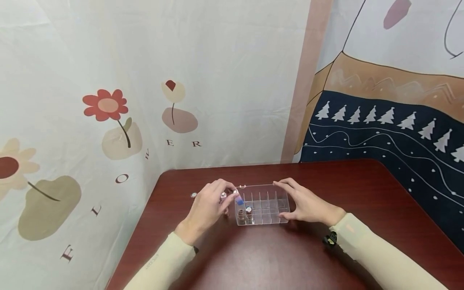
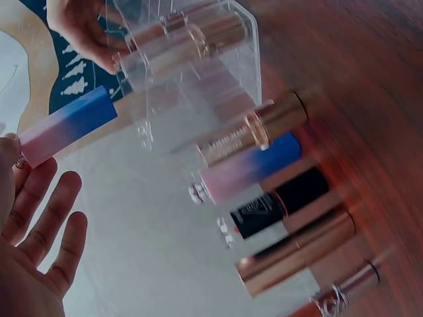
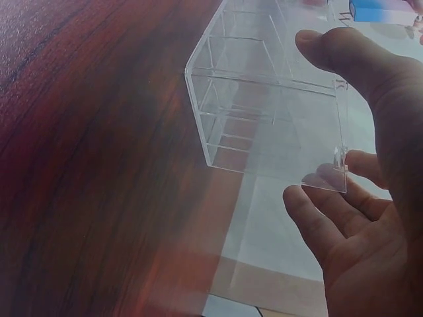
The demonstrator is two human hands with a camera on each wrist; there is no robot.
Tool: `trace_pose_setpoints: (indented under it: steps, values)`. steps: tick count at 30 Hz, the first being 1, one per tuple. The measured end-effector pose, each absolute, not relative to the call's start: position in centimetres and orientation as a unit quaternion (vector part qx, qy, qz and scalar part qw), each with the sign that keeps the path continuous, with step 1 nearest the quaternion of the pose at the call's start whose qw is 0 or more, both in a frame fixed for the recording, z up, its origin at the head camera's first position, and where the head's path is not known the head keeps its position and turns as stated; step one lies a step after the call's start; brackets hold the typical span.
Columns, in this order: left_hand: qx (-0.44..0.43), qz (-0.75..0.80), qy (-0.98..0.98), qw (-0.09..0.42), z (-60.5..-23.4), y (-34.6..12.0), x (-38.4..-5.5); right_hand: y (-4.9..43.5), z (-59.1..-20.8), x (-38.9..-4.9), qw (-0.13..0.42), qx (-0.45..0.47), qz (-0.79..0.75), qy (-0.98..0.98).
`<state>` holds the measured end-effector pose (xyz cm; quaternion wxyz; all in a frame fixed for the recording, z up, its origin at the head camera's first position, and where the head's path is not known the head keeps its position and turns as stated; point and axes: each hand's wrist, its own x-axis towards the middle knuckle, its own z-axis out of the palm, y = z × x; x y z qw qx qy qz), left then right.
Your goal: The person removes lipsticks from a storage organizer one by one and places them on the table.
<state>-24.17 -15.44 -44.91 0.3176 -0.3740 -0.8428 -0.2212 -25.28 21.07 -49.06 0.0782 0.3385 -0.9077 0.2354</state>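
Observation:
A lipstick tube [image 2: 69,125], fading from pink to blue, is pinched at its pink end by my left hand [image 1: 208,203]. Its blue end points down over the left end of a clear divided organizer box [image 1: 266,220]. My right hand [image 1: 308,203] holds the box at its right end, thumb toward the front and fingers at the back. In the left wrist view, gold-toned lipsticks [image 2: 221,43] stand inside the box's left compartments. The compartments near my right hand show nothing in them in the right wrist view.
Beside the box's left end stands a row: a rose-gold lipstick [image 2: 228,144], another pink-and-blue lipstick [image 2: 251,168], a black lipstick [image 2: 307,193], a gold lipstick [image 2: 301,254] and a shiny tube [image 2: 350,290]. Printed curtains [image 1: 235,80] hang behind the dark red table [image 1: 261,257].

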Motion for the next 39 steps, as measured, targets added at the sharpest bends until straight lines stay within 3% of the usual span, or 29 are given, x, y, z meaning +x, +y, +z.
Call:
trace_pose_setpoints:
  steps: [20,39]
  values:
    - [-0.315,-0.231,-0.862,0.323,-44.3,-20.4,-23.6,21.1,-49.0,-25.2,0.076,0.337,0.243,-0.906]
    - [-0.273,-0.226,-0.896,0.268,-47.3,-22.8,-23.6,21.1,-49.3,-25.2,0.082,0.338,0.243,-0.906]
